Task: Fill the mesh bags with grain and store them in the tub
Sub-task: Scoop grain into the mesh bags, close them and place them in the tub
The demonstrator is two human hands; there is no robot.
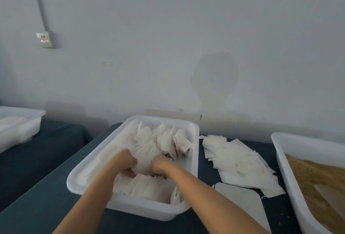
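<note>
A white plastic tub [195, 140] sits in the middle of the dark table, holding several filled white mesh bags [168, 138] standing in rows. Both my hands are inside the tub. My left hand [124, 161] and my right hand [160, 163] are closed on the two sides of one white mesh bag [144, 164] among the rows. A pile of flat empty mesh bags [237, 161] lies on the table right of the tub. At the far right a second white tub [280, 151] holds brown grain [313, 176].
A flat grey-white card [240, 196] lies on the table between the two tubs. Another white tub [22, 122] stands at the far left on a separate dark surface. A wall with a socket [44, 39] rises right behind the table.
</note>
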